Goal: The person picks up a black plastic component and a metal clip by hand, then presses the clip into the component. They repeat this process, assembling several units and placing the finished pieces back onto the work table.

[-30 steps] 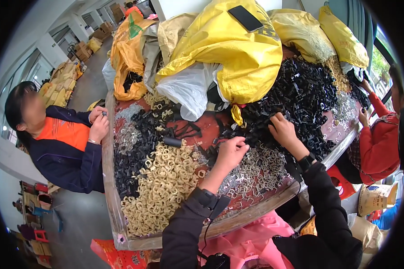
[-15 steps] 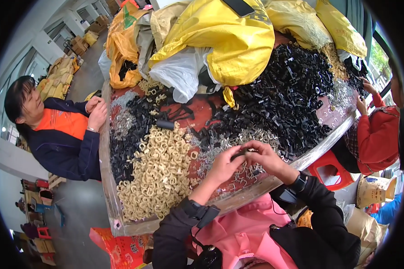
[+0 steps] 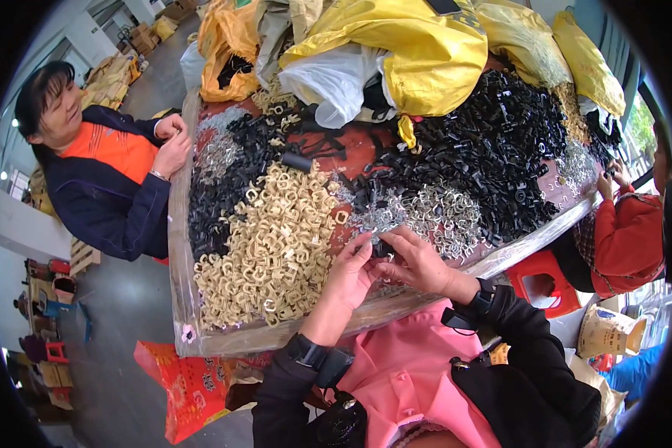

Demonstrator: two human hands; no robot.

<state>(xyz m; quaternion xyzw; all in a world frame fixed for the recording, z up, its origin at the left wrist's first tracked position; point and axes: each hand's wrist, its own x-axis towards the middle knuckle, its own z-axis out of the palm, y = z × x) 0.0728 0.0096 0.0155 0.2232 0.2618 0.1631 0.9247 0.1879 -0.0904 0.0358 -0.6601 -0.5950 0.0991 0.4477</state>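
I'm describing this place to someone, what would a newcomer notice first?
Probably the big yellow sack at the far side of the table. Next, the cream heap left of centre and the black heap toward the right. By the near edge, the left hand and right hand meet around a small dark piece.

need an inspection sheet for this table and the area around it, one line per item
surface: red-topped table with a pale rim, largely covered by loose parts
job's things: small dark part between the hands, partly hidden; piles of beige ring-like parts, silver metal pieces and black parts
clutter: yellow sack, white plastic bag, orange sack
grippers: bare left hand and right hand, fingers meeting at the dark part
cables: none clearly made out
surroundings: co-worker in a dark jacket at left, another in red at right, red stool
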